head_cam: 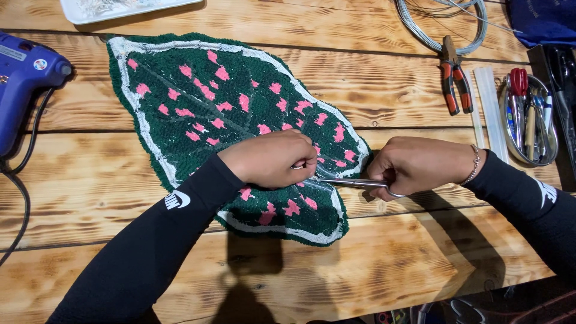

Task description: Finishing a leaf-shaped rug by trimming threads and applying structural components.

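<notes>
1. Leaf-shaped tufted rug (228,120), dark green with pink spots and a white border, lies flat on the wooden table (372,270).
2. We press our left hand (273,159) on the rug near its right edge, fingers curled down onto the pile.
3. We grip metal scissors (354,183) in our right hand (420,165), fingers closed through the handles, blades pointing at the rug's border.
4. Orange-handled pliers (455,75), a wire coil (441,24) and a blue glue gun (24,84) rest well apart.

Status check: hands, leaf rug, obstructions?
Left hand pressing green leaf-shaped tufted rug with pink spots. Right hand gripping silver scissors at rug edge. Nothing between them.
</notes>
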